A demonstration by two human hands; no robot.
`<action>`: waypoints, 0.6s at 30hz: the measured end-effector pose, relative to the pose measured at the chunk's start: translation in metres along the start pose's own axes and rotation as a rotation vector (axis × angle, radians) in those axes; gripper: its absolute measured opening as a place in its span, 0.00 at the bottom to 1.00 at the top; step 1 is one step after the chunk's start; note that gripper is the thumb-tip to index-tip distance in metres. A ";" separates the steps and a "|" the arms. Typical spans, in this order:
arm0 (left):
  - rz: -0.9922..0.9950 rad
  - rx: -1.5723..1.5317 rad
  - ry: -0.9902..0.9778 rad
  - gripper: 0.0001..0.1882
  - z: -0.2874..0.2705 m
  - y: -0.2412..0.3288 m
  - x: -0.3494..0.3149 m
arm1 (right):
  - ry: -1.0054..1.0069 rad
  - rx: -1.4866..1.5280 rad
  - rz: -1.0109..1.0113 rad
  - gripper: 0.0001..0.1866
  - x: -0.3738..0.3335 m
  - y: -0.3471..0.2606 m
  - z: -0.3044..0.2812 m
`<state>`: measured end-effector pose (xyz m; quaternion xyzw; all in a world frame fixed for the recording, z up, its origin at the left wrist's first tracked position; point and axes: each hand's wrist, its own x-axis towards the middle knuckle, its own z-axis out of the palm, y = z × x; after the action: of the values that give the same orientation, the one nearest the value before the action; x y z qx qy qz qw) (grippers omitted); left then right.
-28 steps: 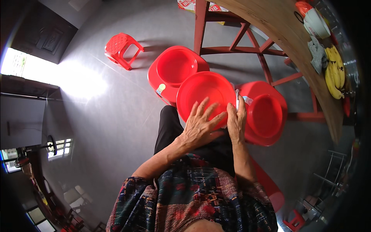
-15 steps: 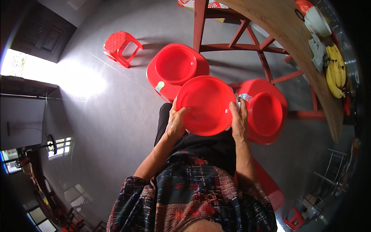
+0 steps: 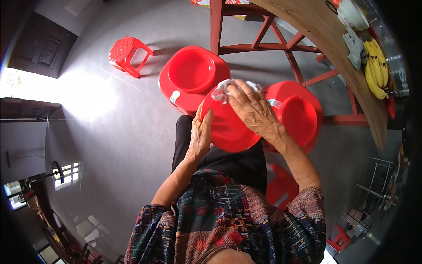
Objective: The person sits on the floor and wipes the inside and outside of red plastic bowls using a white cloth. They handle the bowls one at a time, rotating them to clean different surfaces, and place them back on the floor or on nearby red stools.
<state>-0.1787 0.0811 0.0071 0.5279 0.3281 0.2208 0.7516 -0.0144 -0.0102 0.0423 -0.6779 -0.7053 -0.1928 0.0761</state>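
Red bowl (image 3: pixel 225 128), round, plain, apparently shallow

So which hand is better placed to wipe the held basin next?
Probably the right hand: it has the white cloth at the held basin; the left hand grips the basin's left rim.
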 end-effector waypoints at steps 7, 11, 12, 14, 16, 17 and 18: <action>0.025 0.037 0.036 0.24 0.004 0.010 0.000 | -0.336 -0.129 0.006 0.18 -0.035 -0.014 -0.007; 0.038 0.184 0.008 0.24 0.006 0.003 0.001 | -0.585 0.548 0.217 0.12 -0.036 -0.022 -0.021; 0.039 0.214 0.009 0.24 0.006 0.003 0.000 | -0.508 0.770 0.269 0.13 -0.033 -0.019 -0.024; 0.052 0.221 0.005 0.24 0.005 0.000 0.000 | -0.344 1.050 0.511 0.19 -0.027 -0.021 -0.022; 0.081 0.172 -0.005 0.23 0.005 -0.006 0.000 | -0.184 0.825 0.578 0.24 -0.021 -0.020 -0.008; 0.068 0.165 -0.001 0.23 0.007 -0.001 -0.001 | -0.056 0.704 0.561 0.25 -0.022 -0.021 0.003; 0.055 0.158 0.003 0.23 0.009 0.007 -0.004 | -0.072 0.719 0.589 0.23 -0.029 -0.021 0.013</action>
<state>-0.1744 0.0748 0.0165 0.5943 0.3310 0.2157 0.7005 -0.0314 -0.0320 0.0161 -0.7861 -0.5071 0.1174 0.3333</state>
